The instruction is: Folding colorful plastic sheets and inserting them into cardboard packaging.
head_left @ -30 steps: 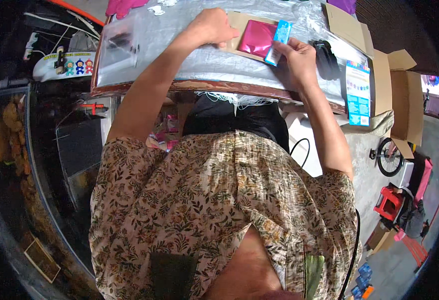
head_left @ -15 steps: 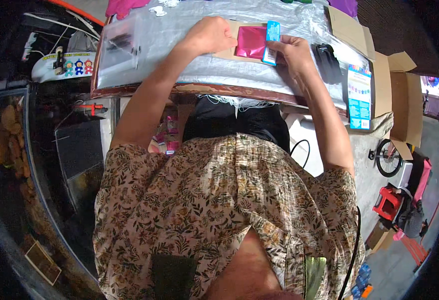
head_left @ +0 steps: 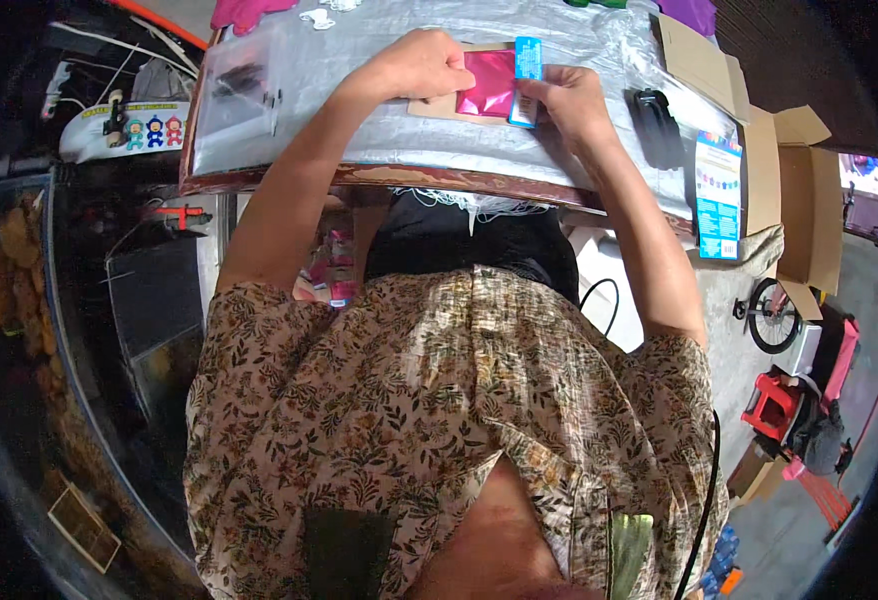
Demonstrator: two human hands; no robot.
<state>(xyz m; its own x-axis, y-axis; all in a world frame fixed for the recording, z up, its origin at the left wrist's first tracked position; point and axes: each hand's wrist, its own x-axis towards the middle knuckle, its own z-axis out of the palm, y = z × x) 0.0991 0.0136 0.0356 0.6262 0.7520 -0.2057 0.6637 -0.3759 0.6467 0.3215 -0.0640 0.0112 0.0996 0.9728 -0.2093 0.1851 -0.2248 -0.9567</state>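
- The left hand (head_left: 421,62) rests with fingers curled on the edge of one pink foil packet (head_left: 487,84), pinning it down.
- The right hand (head_left: 569,95) pinches one blue card strip (head_left: 526,78) upright against the packet's right side.
- The packet lies on one brown card sheet (head_left: 441,104), on the plastic-covered bench (head_left: 359,130).
- One black tool (head_left: 655,128) and one printed blue leaflet (head_left: 719,196) lie right of the hands; one open cardboard box (head_left: 804,190) stands beyond.

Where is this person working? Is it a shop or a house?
Probably a small workshop or packing spot. The left hand and right hand press a pink packet on a plastic-covered table, with open cardboard boxes beside it.
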